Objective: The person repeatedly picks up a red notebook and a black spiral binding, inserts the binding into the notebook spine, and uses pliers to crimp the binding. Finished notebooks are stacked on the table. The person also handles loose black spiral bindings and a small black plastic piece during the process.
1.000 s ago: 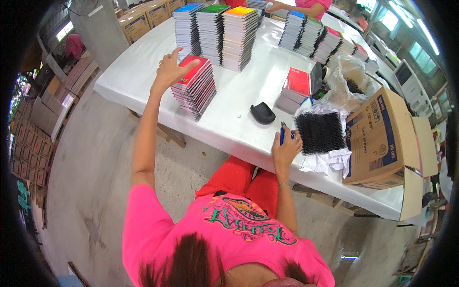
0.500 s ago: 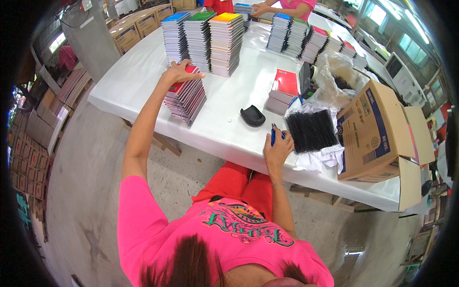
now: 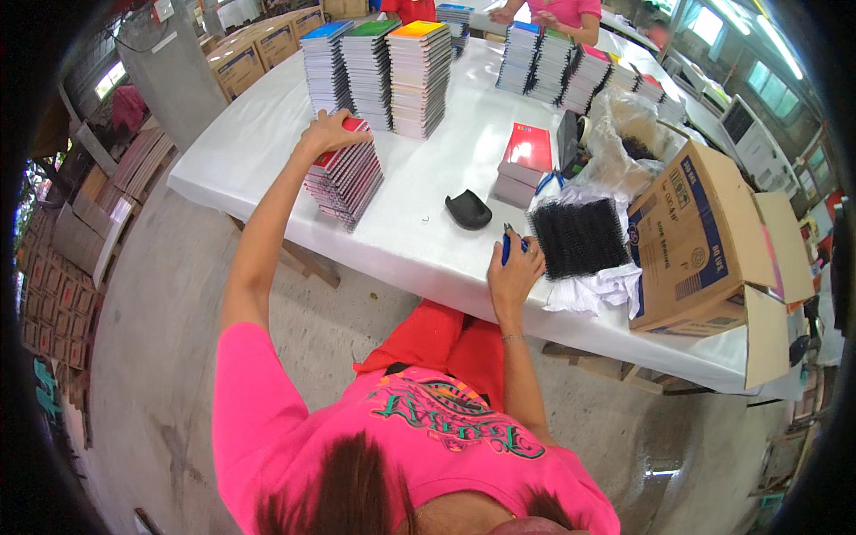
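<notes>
My left hand [image 3: 330,132] rests flat on top of a leaning stack of red spiral notebooks [image 3: 346,181] near the table's left edge. My right hand [image 3: 514,270] grips a small blue-handled tool [image 3: 506,244] at the table's front edge. Just right of that hand lies a pile of black spiral binding combs [image 3: 580,236] on white plastic. A small black dish-shaped object [image 3: 468,209] sits between my two hands. A short stack with a red cover [image 3: 524,163] stands behind it.
Tall notebook stacks with blue, green and orange covers [image 3: 379,71] stand at the back of the white table [image 3: 259,134]. More stacks [image 3: 571,67] line the far side, where another person's hands work. An open cardboard box [image 3: 704,241] sits at the right. Flat cartons lie on the floor at left.
My left hand stays on the red notebook stack. My right hand keeps hold of the blue tool beside the black combs. The view has shifted slightly.
</notes>
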The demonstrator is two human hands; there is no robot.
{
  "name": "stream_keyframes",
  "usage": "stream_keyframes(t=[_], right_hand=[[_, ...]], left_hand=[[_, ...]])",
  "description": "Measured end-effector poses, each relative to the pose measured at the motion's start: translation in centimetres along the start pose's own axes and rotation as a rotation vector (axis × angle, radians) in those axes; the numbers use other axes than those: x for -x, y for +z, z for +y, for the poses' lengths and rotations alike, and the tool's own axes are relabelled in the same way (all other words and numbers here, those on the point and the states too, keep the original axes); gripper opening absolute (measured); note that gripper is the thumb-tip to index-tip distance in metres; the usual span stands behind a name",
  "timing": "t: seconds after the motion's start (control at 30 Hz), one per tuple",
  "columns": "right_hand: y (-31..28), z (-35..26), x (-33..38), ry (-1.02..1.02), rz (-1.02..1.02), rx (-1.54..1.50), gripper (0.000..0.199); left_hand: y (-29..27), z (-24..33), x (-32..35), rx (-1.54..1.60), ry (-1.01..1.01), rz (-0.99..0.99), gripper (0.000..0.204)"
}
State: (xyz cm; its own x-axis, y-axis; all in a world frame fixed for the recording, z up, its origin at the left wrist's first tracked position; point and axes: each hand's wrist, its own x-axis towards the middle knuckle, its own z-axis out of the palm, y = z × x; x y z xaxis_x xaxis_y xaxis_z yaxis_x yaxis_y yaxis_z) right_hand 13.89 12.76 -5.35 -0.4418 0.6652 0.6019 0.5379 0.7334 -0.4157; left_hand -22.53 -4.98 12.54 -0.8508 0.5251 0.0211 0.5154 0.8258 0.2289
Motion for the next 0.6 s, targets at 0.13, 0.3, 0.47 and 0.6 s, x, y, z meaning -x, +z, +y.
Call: stream_keyframes(t=[0.13, 0.3, 0.47, 0.6], right_hand=[[0.13, -0.18, -0.06, 0.005, 0.032, -0.007, 0.035], [-0.08, -0.48, -0.09, 0.016, 0.025, -0.008, 0.035], [0.28, -0.32, -0.14, 0.021, 0.047, 0.009, 0.035], [0.20, -0.53, -0.22, 0.026, 0.028, 0.023, 0.034]], left_hand=[[-0.18, 0.09, 0.03, -0.011, 0.016, -0.007, 0.098], [-0.40, 0.17, 0.30, -0.007, 0.012, -0.018, 0.097], [-0.48, 0.16, -0.03, -0.013, 0.041, -0.034, 0.098], [-0.39, 0.11, 0.22, 0.010, 0.027, -0.032, 0.100]])
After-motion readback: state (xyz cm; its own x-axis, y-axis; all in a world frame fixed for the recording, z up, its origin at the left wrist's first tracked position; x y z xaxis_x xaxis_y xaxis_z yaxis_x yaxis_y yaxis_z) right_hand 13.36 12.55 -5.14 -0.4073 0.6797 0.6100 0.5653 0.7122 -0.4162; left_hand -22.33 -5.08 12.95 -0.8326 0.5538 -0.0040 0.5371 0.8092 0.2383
